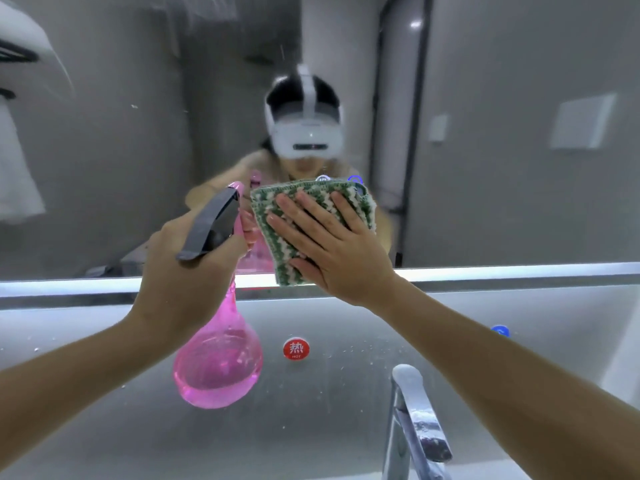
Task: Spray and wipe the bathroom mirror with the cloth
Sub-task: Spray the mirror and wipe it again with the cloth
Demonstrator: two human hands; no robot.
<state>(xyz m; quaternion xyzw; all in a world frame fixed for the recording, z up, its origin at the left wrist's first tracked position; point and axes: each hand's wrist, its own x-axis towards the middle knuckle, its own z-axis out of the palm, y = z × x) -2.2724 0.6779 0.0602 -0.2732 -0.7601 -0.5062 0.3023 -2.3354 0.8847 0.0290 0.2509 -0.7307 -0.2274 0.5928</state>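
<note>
The bathroom mirror [138, 150] fills the upper half of the view, with faint specks on its glass. My right hand [329, 244] presses a green-and-white striped cloth [273, 209] flat against the lower middle of the mirror, fingers straight and spread. My left hand [183, 268] grips the neck of a pink translucent spray bottle [218, 368] with a dark grey trigger head [211, 223], held just left of the cloth, nozzle toward the glass. The bottle holds some pink liquid.
A lit strip [519, 271] runs along the mirror's bottom edge. Below it is a grey wall panel with a red "hot" sticker [296, 348] and a blue sticker [500, 330]. A chrome tap [412, 420] rises at the lower right. A white towel [17, 174] shows at far left.
</note>
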